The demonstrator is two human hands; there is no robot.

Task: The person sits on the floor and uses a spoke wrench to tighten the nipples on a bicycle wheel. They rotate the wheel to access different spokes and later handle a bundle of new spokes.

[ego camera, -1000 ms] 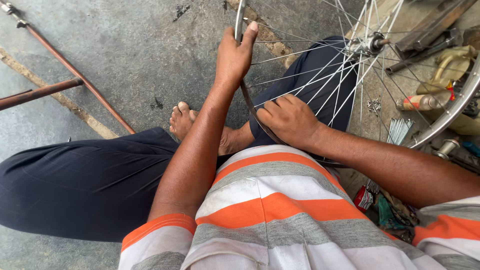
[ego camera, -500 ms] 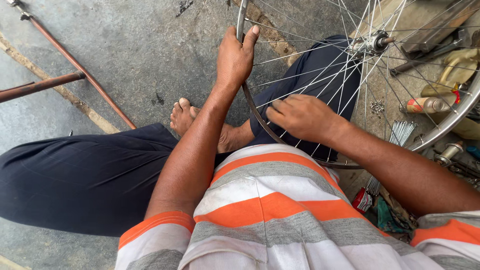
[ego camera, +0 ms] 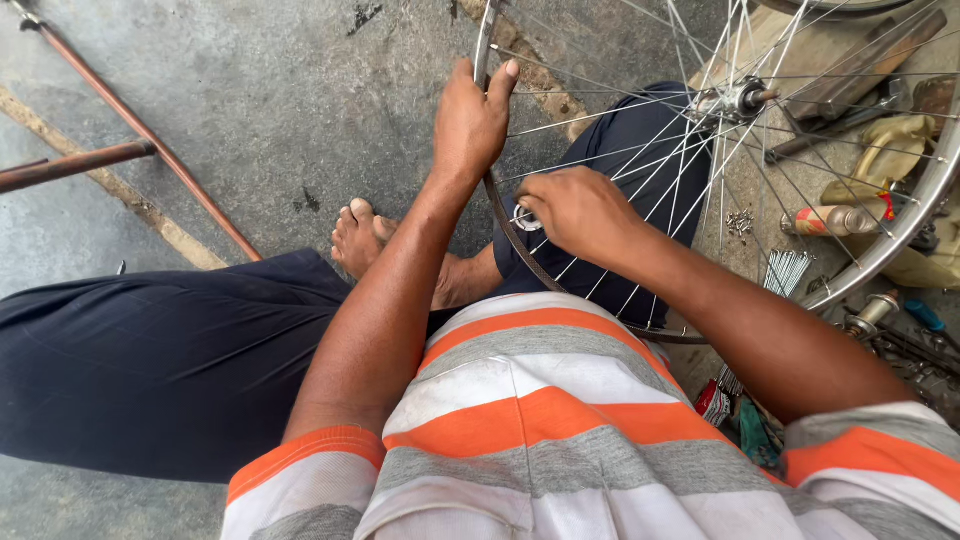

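The bicycle wheel (ego camera: 800, 150) stands on edge across the seated person's lap, its rim curving from the top of the view down past the knee, hub (ego camera: 735, 98) up near the top right. The left hand (ego camera: 470, 125) has its grip wrapped shut round the rim, thumb up along the metal. The right hand (ego camera: 575, 212) is inside the spokes, fingers pinched closed on a small silver tool (ego camera: 524, 218) right at the rim. Under the wheel, a bare foot (ego camera: 362, 240) rests on the concrete floor (ego camera: 260, 110). Toward the floor's right edge lie a bundle of loose spokes (ego camera: 788, 270) and a small bottle (ego camera: 835, 220). Toward the left edge, two rusty rods (ego camera: 140, 130) cross.
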